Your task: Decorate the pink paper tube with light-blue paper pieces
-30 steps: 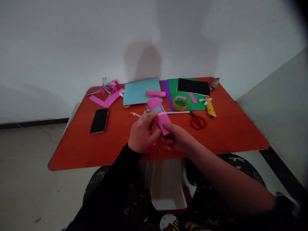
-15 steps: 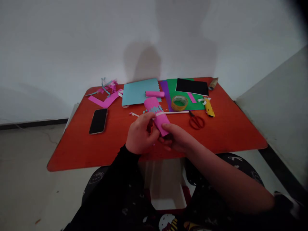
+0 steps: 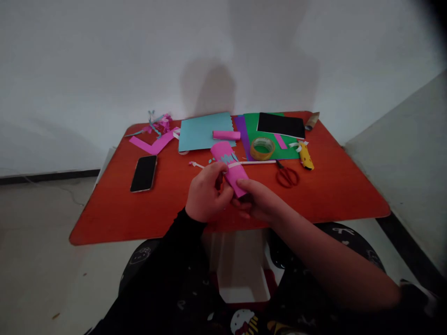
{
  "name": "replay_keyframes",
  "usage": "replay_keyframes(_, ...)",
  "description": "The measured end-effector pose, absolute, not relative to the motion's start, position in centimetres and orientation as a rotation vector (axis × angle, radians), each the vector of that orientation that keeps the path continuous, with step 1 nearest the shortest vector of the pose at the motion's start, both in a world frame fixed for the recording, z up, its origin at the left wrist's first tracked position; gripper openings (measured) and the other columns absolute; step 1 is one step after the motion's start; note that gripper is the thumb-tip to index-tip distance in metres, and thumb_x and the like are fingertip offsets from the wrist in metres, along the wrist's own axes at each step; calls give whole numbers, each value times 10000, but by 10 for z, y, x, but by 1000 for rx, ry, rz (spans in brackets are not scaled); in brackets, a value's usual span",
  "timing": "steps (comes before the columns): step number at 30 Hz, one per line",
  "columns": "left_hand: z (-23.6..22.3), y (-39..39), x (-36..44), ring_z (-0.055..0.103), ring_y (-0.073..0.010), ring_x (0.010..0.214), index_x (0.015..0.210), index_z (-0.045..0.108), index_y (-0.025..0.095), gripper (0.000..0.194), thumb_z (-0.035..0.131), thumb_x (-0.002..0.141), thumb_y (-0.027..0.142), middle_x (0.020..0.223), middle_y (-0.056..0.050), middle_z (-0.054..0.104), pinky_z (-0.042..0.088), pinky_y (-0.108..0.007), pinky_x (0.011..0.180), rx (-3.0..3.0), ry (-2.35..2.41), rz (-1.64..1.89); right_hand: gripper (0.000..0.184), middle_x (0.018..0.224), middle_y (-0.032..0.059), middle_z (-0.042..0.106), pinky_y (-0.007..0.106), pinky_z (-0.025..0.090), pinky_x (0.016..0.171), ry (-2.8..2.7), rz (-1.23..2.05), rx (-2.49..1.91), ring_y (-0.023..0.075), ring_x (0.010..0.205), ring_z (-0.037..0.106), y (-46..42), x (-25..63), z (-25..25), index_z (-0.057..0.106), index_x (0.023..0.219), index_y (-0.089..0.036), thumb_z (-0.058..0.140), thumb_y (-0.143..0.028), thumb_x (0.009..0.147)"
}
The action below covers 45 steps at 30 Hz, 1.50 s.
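Over the table's front half I hold a pink paper tube (image 3: 238, 179) at a tilt. Light-blue zigzag paper pieces (image 3: 228, 158) decorate its upper part, and a narrow white strip (image 3: 235, 164) crosses it just below them. My left hand (image 3: 208, 191) pinches at the tube's left side, by the end of the white strip. My right hand (image 3: 257, 199) grips the lower end, thumb on top and fingers beneath. Right of the tube lies a thin white stick or strip (image 3: 260, 162), its tip close to the red-handled scissors (image 3: 287, 176).
On the red table (image 3: 104, 214) are a phone (image 3: 144, 173), pink paper (image 3: 153, 146), shredded paper (image 3: 160, 123), a light-blue sheet (image 3: 199, 132), a pink roll (image 3: 226, 135), tape (image 3: 262, 148), a black sheet (image 3: 281, 124), a yellow tube (image 3: 306, 157) and a cardboard tube (image 3: 312, 121).
The view has shifted slightly, so everything sits a little further right. Both hands keep nearly the same hold on the pink paper tube.
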<state>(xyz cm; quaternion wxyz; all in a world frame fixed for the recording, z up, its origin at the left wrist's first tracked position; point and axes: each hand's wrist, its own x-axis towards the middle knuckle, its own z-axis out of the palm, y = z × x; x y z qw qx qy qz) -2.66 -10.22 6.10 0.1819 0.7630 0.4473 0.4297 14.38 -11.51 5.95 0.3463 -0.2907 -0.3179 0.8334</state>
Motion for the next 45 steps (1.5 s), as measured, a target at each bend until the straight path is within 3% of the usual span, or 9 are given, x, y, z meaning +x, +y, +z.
replay_keyframes(13, 63, -104, -24, 501, -133, 668, 848, 513, 215, 136, 599, 793, 126, 770, 18, 532, 411, -284, 637, 2228, 1351, 1224, 417, 582, -36, 550, 197, 367, 343, -824, 2131, -753, 62, 424, 267, -114, 143, 63, 610, 845, -181, 724, -577, 783)
replay_keyframes(18, 66, -102, -26, 557, -99, 644, 982, 597, 202, 80, 640, 914, 201, 836, 18, 639, 450, -252, 646, 2177, 1442, 1371, 410, 605, -31, 576, 218, 374, 345, -862, 2038, -847, 69, 425, 283, -111, 142, 67, 594, 899, -188, 717, -559, 778)
replay_keyframes(26, 73, -97, -40, 686, -138, 850, 1051, 702, 199, 109, 632, 967, 195, 994, -43, 746, 519, -254, 766, 2497, 1330, 1330, 443, 617, -29, 595, 227, 380, 382, -1016, 1911, -1068, 73, 411, 372, -107, 151, 62, 575, 959, -192, 734, -566, 782)
replay_keyframes(37, 65, -91, -45, 666, -157, 823, 954, 689, 197, 71, 629, 937, 164, 905, -42, 723, 532, -287, 783, 2725, 1206, 1277, 394, 599, -37, 556, 221, 390, 407, -1156, 1950, -1125, 76, 424, 403, -106, 164, 61, 540, 840, -203, 727, -549, 809)
replay_keyframes(41, 64, -89, -41, 652, -162, 791, 903, 670, 203, 52, 644, 908, 158, 864, -33, 711, 534, -297, 768, 2757, 1216, 1345, 400, 615, -19, 598, 228, 394, 384, -1008, 2073, -1105, 71, 408, 352, -108, 162, 66, 568, 887, -192, 725, -539, 766)
replay_keyframes(45, 63, -89, -39, 660, -167, 799, 873, 656, 201, 66, 643, 890, 139, 846, -36, 708, 537, -298, 767, 2763, 1228, 1421, 384, 604, -19, 593, 218, 393, 370, -890, 2222, -1005, 71, 402, 315, -109, 163, 67, 607, 935, -172, 654, -532, 812)
